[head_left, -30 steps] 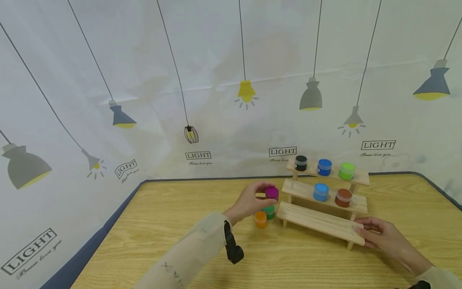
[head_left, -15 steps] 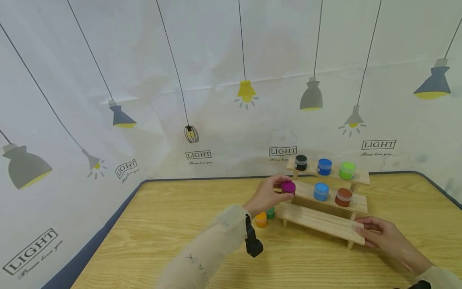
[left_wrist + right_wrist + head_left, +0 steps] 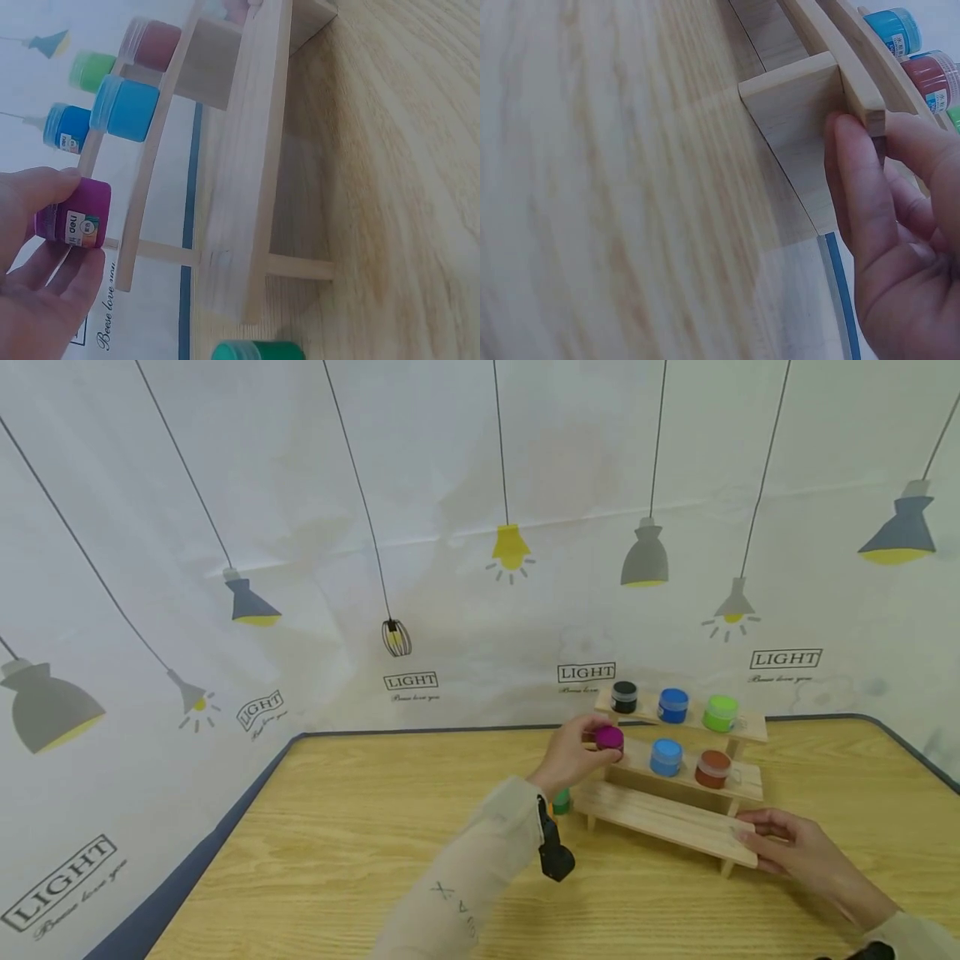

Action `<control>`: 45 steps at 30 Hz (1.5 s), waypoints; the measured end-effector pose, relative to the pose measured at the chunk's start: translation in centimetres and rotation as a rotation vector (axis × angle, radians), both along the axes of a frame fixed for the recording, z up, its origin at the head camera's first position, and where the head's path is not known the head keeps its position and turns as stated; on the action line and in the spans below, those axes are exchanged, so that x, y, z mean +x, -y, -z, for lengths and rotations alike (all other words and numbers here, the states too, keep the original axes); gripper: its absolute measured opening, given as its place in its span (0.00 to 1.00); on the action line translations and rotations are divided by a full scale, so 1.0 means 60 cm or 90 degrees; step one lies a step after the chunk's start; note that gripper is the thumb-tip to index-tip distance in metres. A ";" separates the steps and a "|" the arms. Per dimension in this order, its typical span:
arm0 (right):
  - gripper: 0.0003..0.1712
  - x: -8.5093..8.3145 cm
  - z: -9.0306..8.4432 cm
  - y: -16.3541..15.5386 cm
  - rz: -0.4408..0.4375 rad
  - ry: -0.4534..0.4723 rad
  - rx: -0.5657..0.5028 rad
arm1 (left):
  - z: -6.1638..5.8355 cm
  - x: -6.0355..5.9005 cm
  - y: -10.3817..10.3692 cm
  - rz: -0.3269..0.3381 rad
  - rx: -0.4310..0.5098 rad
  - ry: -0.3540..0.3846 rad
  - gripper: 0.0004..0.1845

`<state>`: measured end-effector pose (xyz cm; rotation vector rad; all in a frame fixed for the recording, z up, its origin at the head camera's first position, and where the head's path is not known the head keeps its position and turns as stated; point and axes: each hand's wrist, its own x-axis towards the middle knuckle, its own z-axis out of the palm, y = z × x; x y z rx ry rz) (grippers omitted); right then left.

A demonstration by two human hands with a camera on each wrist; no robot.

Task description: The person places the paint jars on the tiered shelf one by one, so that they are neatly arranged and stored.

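Observation:
My left hand (image 3: 572,758) pinches a purple paint jar (image 3: 90,212) between thumb and fingers, at the left end of the middle tier of a three-step wooden rack (image 3: 660,820). In the left wrist view the jar is close beside that tier's end. My right hand (image 3: 806,853) grips the right end of the lowest tier, thumb on top and fingers beneath, as the right wrist view shows. A light blue jar (image 3: 666,757) and a brown-red jar (image 3: 712,769) sit on the middle tier. Nothing stands on the lowest tier.
On the top tier are a black jar (image 3: 624,697), a dark blue jar (image 3: 672,705) and a light green jar (image 3: 722,713). A green jar (image 3: 561,802) stands on the table left of the rack, with an orange jar mostly hidden behind the left sleeve (image 3: 480,852).
My left hand has carried the purple jar right and slightly back, from above the green jar to the middle tier's left end. The right hand keeps its grip on the rack.

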<state>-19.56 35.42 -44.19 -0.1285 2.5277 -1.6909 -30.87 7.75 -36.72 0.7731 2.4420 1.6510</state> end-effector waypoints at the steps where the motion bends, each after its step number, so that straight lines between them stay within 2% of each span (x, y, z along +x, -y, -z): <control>1: 0.24 0.000 0.000 0.000 -0.002 -0.004 -0.001 | 0.001 -0.001 -0.003 -0.002 0.001 0.001 0.22; 15: 0.23 -0.002 0.006 -0.004 -0.025 0.002 -0.025 | 0.015 -0.002 -0.009 -0.012 -0.003 -0.003 0.23; 20: 0.24 -0.001 0.004 -0.004 -0.022 0.006 -0.014 | 0.014 0.000 -0.008 -0.008 0.001 0.004 0.23; 31: 0.28 -0.001 0.001 0.000 0.010 0.021 0.003 | 0.015 0.000 -0.015 -0.023 -0.003 -0.020 0.22; 45: 0.28 -0.002 0.003 0.000 0.009 0.026 -0.006 | 0.019 0.002 -0.016 -0.031 -0.006 -0.026 0.22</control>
